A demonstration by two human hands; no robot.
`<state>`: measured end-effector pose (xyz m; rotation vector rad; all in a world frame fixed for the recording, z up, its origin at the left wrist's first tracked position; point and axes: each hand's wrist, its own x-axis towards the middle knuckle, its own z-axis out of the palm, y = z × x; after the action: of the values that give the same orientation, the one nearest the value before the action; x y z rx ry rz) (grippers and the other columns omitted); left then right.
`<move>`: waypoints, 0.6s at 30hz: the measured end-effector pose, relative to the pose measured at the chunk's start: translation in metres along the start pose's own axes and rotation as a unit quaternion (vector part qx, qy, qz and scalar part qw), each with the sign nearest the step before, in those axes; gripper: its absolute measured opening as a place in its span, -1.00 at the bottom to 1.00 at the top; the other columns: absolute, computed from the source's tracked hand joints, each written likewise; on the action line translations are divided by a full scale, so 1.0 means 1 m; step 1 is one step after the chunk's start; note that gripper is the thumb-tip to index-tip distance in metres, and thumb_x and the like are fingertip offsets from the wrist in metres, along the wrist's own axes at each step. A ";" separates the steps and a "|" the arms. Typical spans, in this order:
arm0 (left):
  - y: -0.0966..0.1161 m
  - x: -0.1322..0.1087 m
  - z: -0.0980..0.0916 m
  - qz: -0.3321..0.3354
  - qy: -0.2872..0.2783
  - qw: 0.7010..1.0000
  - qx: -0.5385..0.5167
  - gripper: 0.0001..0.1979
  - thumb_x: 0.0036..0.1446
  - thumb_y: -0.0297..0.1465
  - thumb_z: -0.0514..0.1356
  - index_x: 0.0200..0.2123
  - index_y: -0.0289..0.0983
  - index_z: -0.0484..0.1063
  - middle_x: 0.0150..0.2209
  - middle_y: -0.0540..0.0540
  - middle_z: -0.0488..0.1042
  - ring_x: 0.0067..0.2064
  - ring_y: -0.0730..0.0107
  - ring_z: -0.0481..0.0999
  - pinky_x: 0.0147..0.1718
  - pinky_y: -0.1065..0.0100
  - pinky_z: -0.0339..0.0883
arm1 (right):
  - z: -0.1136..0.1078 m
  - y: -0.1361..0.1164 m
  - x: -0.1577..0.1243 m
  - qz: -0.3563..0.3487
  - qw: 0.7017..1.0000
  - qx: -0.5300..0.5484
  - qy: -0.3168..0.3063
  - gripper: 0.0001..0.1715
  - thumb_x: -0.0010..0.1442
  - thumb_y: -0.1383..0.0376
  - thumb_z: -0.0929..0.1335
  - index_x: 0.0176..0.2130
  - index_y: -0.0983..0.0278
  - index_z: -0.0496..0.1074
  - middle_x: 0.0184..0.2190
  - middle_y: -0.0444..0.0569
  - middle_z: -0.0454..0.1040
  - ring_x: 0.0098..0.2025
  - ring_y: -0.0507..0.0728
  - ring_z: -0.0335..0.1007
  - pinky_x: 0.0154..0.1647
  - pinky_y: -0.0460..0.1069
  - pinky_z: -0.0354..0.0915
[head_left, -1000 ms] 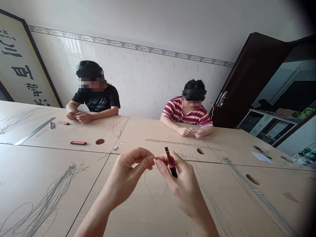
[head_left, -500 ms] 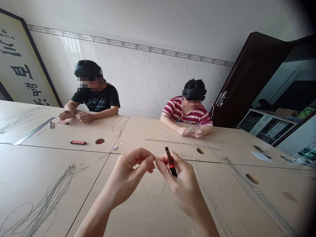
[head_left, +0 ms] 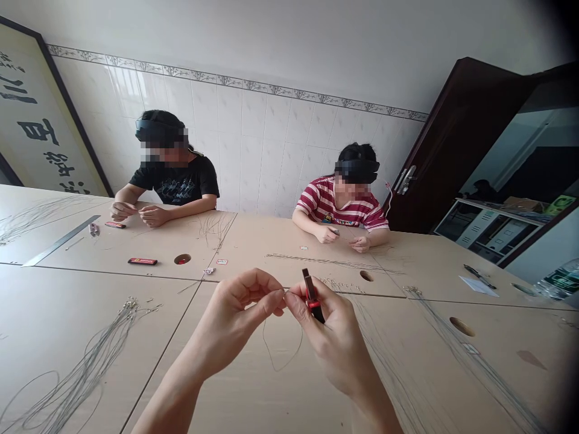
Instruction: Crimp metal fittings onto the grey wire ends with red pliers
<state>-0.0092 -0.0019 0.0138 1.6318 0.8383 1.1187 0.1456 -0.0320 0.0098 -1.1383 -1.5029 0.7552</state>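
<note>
My left hand (head_left: 246, 322) is closed, its thumb and forefinger pinching a thin grey cord (head_left: 277, 369) that hangs in a loop below my hands. The fingertips of my right hand (head_left: 323, 325) meet the left ones at the same cord. Tucked in the right hand, between thumb and forefinger, is a black and red lighter (head_left: 313, 301) with its metal end up. What lies exactly between the fingertips is too small to make out.
At left lies a bundle of grey cords (head_left: 102, 349) with metal clasps; another cord bundle (head_left: 447, 337) lies right. A red-black lighter (head_left: 142, 261), a steel ruler (head_left: 63, 241) and a pen (head_left: 480, 276) rest on the table. Two people (head_left: 174, 175) sit opposite.
My hands stay nearly in place, and the cord loop has shifted slightly. Across the table, the hands of the person in stripes have moved apart.
</note>
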 end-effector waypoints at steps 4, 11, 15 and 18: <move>0.001 -0.001 0.000 -0.006 0.004 1.000 0.000 -0.82 0.22 -0.31 0.20 -0.39 -0.26 0.47 -0.45 0.01 0.51 -0.36 0.49 0.49 -0.32 0.46 0.37 | 0.000 -0.001 -0.001 0.013 1.000 -0.003 0.010 -0.71 0.23 0.12 0.32 -0.42 0.24 0.34 -0.59 -0.22 0.25 -0.54 -0.02 0.11 -0.50 -0.12 0.12; -0.002 -0.002 -0.001 -0.021 -0.004 1.000 -0.018 -0.82 0.20 -0.29 0.22 -0.39 -0.27 0.46 -0.44 -0.01 0.50 -0.37 0.49 0.48 -0.32 0.46 0.37 | -0.003 0.000 0.000 -0.014 0.999 -0.020 -0.022 -0.71 0.29 0.16 0.28 -0.42 0.25 0.30 -0.52 -0.18 0.35 -0.48 -0.02 0.18 -0.43 -0.12 0.14; -0.003 -0.001 -0.001 -0.019 -0.014 0.999 -0.027 -0.81 0.19 -0.29 0.23 -0.38 -0.28 0.45 -0.41 -0.02 0.49 -0.36 0.49 0.46 -0.32 0.46 0.36 | -0.005 0.000 0.000 -0.012 0.999 -0.008 -0.053 -0.71 0.30 0.16 0.27 -0.41 0.26 0.29 -0.48 -0.16 0.36 -0.43 -0.01 0.22 -0.38 -0.13 0.16; -0.002 -0.001 0.000 -0.009 -0.015 0.999 -0.031 -0.82 0.19 -0.30 0.22 -0.39 -0.29 0.44 -0.43 -0.01 0.48 -0.36 0.49 0.45 -0.32 0.46 0.35 | -0.007 0.001 0.000 -0.011 0.998 0.001 -0.060 -0.71 0.30 0.16 0.28 -0.41 0.26 0.29 -0.49 -0.17 0.32 -0.44 -0.02 0.18 -0.40 -0.13 0.14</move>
<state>-0.0100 -0.0020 0.0115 1.5838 0.7892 1.0942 0.1522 -0.0321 0.0107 -1.0901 -1.6117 0.8214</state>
